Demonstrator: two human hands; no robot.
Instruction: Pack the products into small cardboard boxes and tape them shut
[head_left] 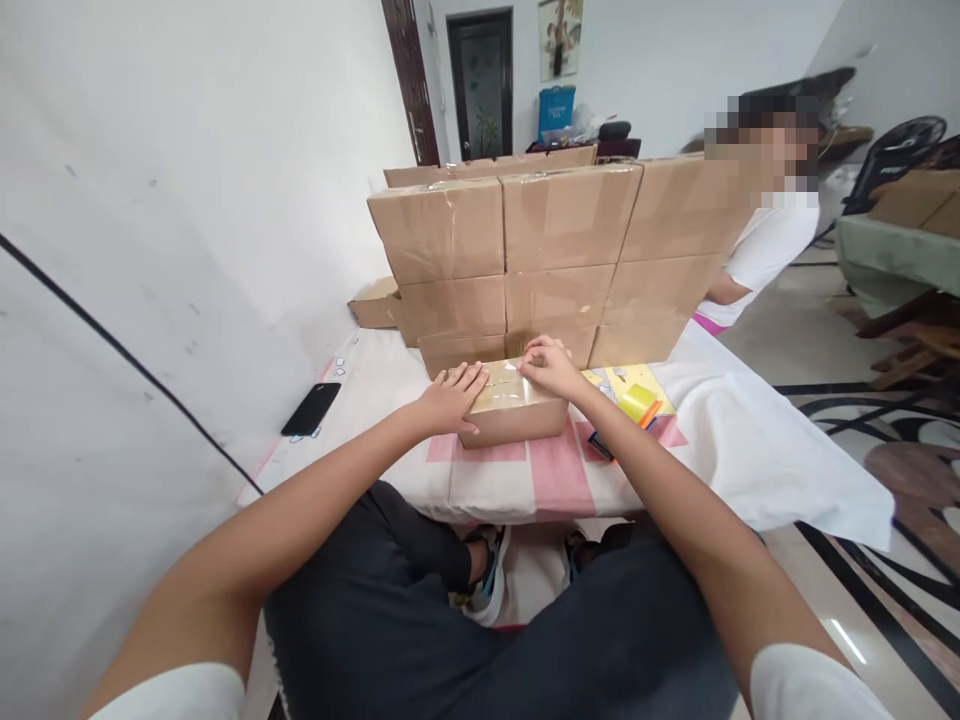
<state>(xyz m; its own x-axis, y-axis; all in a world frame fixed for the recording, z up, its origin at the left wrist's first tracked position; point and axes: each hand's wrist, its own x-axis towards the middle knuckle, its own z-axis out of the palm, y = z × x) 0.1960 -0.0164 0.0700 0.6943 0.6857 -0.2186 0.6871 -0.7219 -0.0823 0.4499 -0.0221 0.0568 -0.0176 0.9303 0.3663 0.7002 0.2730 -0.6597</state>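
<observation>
A small cardboard box [514,422] sits on the cloth in front of me, its flaps closed and shiny clear tape [512,372] along its top. My left hand [454,397] lies on the left end of the box, fingers stretched over the top and thumb down the front side. At the far right part of the top is my right hand [551,365], its fingertips pinched together beside the tape. What is between them is too small to make out. To the right, partly behind my right forearm, lies a tape dispenser [643,408] with a yellowish roll and orange parts.
Stacked cardboard boxes [559,225] form a wall just behind the box. A black phone [311,409] lies at the left on the tablecloth [405,470]. An open carton [376,304] stands by the wall. Another person [776,240] is behind the stack at right.
</observation>
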